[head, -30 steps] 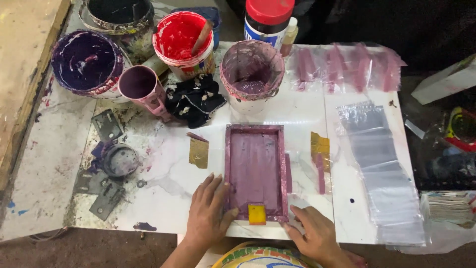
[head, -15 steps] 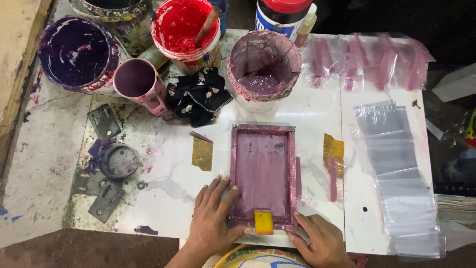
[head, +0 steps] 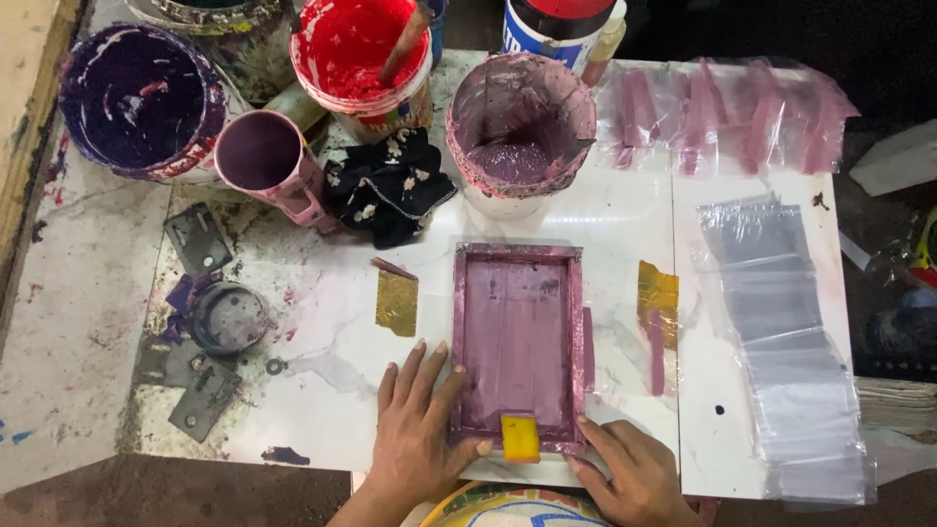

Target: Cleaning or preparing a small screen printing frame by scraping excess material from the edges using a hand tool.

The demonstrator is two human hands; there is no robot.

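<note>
Head view: the left hand [head: 422, 429] lies flat, fingers spread, its grip open against the left edge of the purple screen frame [head: 518, 346] at mid-desk [head: 322, 351]. The right hand [head: 625, 473] presses the frame's lower right corner, clasping nothing. A yellow block [head: 519, 437] sits inside it. Clear plastic pouches [head: 781, 332] lie right.

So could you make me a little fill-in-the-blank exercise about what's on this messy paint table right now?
1. Both hands press on the near end of a rectangular frame stained ____.
2. The small block on the frame's near edge, between the left hand and right hand, is coloured ____.
3. The bucket with a stick standing in it holds ____ paint.
4. The black cloth lies on the table just to the ____ of the pink mug.

Missing words: purple; yellow; red; right
</note>
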